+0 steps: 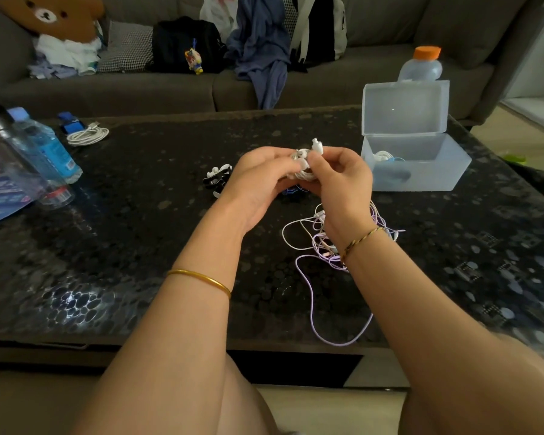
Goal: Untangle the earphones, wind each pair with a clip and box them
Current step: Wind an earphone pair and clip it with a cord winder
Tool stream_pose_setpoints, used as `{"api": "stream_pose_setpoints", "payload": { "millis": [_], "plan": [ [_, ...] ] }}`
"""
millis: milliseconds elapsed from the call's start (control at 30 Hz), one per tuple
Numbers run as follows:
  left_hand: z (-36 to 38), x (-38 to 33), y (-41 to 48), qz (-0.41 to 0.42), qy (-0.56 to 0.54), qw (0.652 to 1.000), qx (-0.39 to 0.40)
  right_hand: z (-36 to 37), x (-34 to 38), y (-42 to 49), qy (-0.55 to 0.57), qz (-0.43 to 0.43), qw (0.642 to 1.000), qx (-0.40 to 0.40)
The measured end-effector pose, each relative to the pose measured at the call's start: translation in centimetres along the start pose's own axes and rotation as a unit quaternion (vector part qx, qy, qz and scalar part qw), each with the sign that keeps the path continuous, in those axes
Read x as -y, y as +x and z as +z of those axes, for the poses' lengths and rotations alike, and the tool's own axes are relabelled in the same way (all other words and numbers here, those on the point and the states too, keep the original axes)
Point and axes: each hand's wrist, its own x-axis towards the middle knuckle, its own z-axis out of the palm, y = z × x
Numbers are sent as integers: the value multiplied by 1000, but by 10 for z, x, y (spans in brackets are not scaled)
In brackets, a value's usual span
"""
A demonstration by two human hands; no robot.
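Head view: both hands are up over the table (132,252), close together and touching. The left hand (258,180) has its fingers curled and grips one white earphone bundle (303,171) from the left. The right hand (343,183) pinches the same bundle from the right with thumb and fingertips, and a white piece (317,145) sticks up just above them; cannot tell if it is an earbud or a clip. So one bundle is clamped between two hands, off the table. One loose tangle of cords (319,246), white and purple mixed, lies on the table under the right wrist, with one purple loop trailing to the near edge; the number of pairs in it is unclear. One small pile of black and white clips (217,178) is just left of the left hand, count unclear. One clear plastic box (437,178) is right of the hands with its lid (405,108) standing open; one wound white pair (382,157) is inside, next to something blue. There is one bangle (201,279) on the left forearm and one braided bracelet (361,241) on the right wrist. Two bottles (44,146) are at far left, with one coiled white cable (87,135) near them. One orange-capped bottle (421,65) is behind the box.
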Motion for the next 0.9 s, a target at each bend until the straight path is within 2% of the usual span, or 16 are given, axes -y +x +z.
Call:
{"api": "stream_pose_setpoints", "payload": {
  "millis": [100, 267, 400, 533, 633, 900],
  "plan": [
    [-1, 4, -1, 6, 31, 999, 26, -4, 5, 2, 41, 43, 998, 21],
    [-1, 5, -3, 7, 4, 999, 46, -11, 13, 7, 44, 97, 993, 51],
    [4, 1, -3, -12, -11, 999, 28, -8, 11, 4, 35, 55, 998, 5],
    [4, 1, -1, -16, -1, 1000, 18, -5, 10, 0, 25, 29, 999, 3],
    [4, 1, -2, -23, -20, 999, 23, -3, 8, 1, -30, -1, 999, -13],
    [3, 4, 1, 1, 36, 999, 5, -1, 6, 0, -80, -62, 995, -15]
  ]
}}
